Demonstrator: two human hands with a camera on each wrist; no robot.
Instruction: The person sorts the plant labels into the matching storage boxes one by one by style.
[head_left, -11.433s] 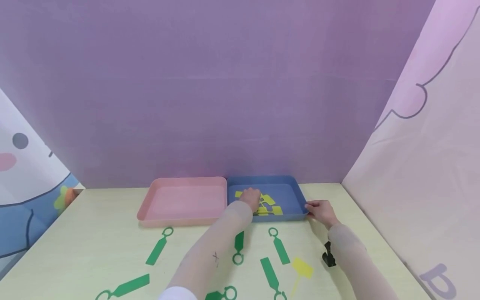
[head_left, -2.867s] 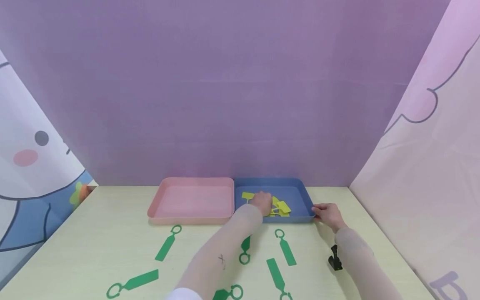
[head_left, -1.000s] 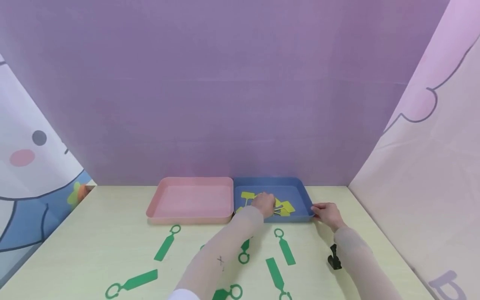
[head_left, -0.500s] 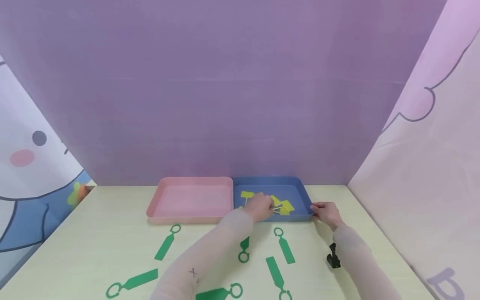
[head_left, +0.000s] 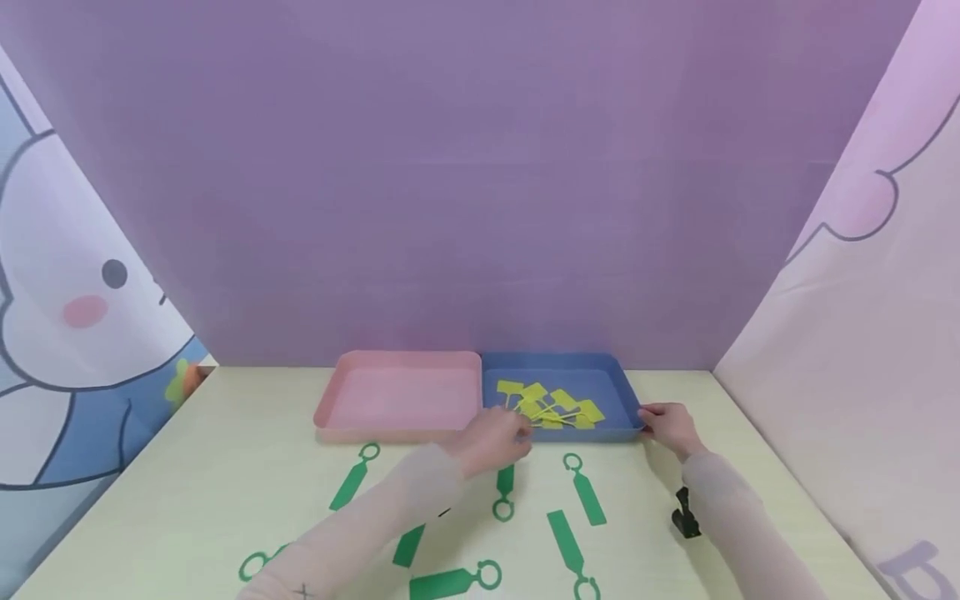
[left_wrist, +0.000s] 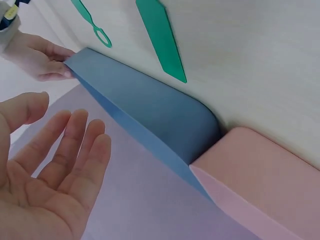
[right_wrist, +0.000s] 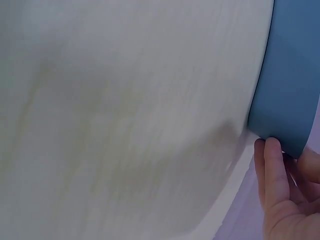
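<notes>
My left hand (head_left: 495, 440) is over the front edge of the blue tray (head_left: 592, 434), near where it meets the pink tray (head_left: 408, 402). In the left wrist view its palm (left_wrist: 50, 200) faces the camera, fingers loosely bent and holding nothing. With fingers and thumb, my right hand (head_left: 671, 427) pinches the blue tray's right front corner. The right wrist view has fingers (right_wrist: 276, 170) against the tray's outer wall (right_wrist: 287, 90). Several yellow tags (head_left: 563, 400) with thin stems lie overlapping in the blue tray.
Several green tags with ring ends, such as one green tag (head_left: 588, 497), are spread over the table (head_left: 225, 467) in front of the trays. My left forearm covers part of some. A small black object (head_left: 686, 518) shows beside my right forearm. A purple backdrop (head_left: 465, 183) rises behind.
My left hand has drawn back from among the yellow tags toward the tray's front edge, uncovering them. The yellow tag on the table 11.4 s ago is gone from there. My right hand keeps its hold.
</notes>
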